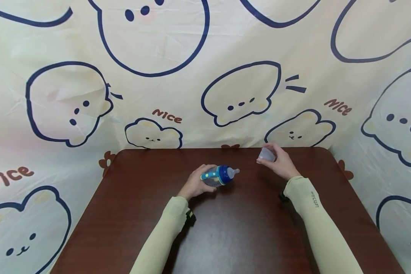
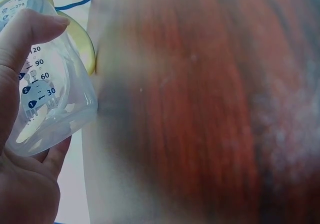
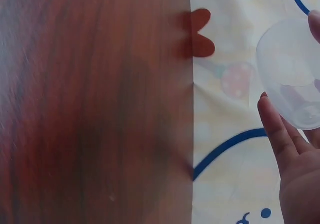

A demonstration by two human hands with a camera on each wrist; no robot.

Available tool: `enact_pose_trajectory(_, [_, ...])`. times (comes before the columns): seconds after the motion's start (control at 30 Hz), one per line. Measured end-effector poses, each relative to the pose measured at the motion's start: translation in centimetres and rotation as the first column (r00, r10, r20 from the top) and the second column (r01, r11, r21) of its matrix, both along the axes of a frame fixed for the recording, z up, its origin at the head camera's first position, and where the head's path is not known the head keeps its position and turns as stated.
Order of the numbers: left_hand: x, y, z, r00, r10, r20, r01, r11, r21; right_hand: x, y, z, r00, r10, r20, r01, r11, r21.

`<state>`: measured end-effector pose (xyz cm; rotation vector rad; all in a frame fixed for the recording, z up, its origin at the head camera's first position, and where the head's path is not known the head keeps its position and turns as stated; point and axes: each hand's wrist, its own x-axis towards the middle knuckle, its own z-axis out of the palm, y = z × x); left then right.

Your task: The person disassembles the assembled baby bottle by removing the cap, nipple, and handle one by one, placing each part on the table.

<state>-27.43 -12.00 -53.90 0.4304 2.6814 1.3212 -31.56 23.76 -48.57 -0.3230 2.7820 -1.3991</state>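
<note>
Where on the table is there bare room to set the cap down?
Bare wood lies between the two sleeves, toward the table's near edge, and at the far left corner. It is tightest at the far middle, where the left hand grips the baby bottle and the right hand holds the clear cap.

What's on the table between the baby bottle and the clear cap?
Nothing: the head view shows only bare brown table between the baby bottle and the clear cap.
</note>
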Motion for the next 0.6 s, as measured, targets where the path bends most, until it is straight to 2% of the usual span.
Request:
enact_pose_trajectory(0.3, [0.1, 0.0, 0.0, 1.0, 0.005, -0.002, -0.005, 1.0, -0.011, -0.2, 1.3, 0.9, 1.0, 0.003, 0.005, -0.003, 1.0, -0.001])
enact_pose_trajectory(0.6, [0.0, 0.0, -0.1, 1.0, -0.01, -0.012, 0.01, 1.0, -0.001, -0.8, 2.0, 0.3, 1.0, -0.016, 0.002, 0.016, 1.0, -0.008])
